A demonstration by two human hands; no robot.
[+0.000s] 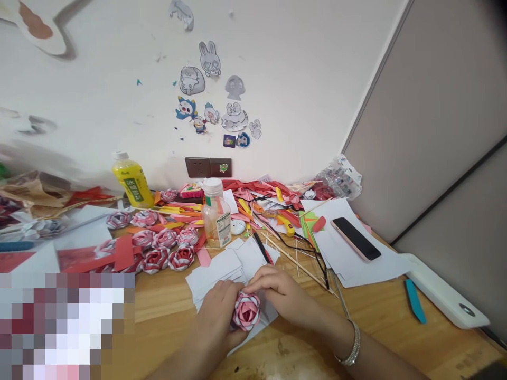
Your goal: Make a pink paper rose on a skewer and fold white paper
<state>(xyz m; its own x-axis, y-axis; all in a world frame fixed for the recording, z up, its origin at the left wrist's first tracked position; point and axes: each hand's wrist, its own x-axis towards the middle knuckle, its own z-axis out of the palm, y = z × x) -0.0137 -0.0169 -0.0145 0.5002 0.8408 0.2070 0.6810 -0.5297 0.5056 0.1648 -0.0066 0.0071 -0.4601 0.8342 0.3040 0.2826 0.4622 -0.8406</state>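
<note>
The hands are working close together at the near part of the wooden surface [158, 311]. The left hand [216, 316] is grasping a pink-and-white paper rose [247, 311], its fingers curling along the far left side and its thumb lying below the petals. The right hand [281, 293] is arching over from the other side, its fingertips reaching the upper edge of the rose; whether they are pinching the paper, I cannot tell. The rose is sitting between the two hands, its dark pink centre facing up, and white paper is showing beneath it. A sparkling bracelet [350, 343] is circling the right wrist.

Just beyond the hands, a stack of white paper [222, 264] is lying loosely spread, with a black-and-red tool [262, 248] resting on it. A clear jar [214, 211] is standing behind the stack, and more paper roses [164, 238] are lying in rows to its left. A yellow bottle [132, 182] is standing farther back. To the right, a phone [355, 239] is lying on white sheets [348, 272].
</note>
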